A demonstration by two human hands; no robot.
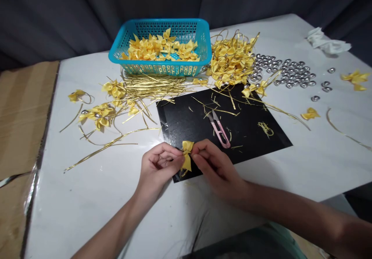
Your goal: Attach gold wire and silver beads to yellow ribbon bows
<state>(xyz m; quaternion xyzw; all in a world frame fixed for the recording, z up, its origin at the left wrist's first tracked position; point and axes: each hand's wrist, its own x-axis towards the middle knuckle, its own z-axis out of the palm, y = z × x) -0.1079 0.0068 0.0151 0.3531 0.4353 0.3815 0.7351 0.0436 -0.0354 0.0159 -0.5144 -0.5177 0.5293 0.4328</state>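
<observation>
Between my two hands, above the near edge of a black mat (pixel 186 117), is a yellow ribbon bow (pixel 187 162). My left hand (pixel 161 162) pinches it from the left side with thumb and forefinger. From the right, my right hand (pixel 213 166) pinches at the bow's middle, where gold cord seems to be wrapped; the fingertips hide the exact grip. A bit of gold cord shows below the bow. Pink thread snips (pixel 220 131) lie on the mat just beyond my hands, among gold cord scraps (pixel 266 129).
A blue basket (pixel 159 62) of yellow bows stands at the back, with a bundle of gold cords (pixel 154 85) before it. Finished-looking bows (pixel 232 59) are heaped right of it, beside silver beads (pixel 296 73). More bows (pixel 100 115) lie left. A white crumpled cloth (pixel 328 42) sits far right.
</observation>
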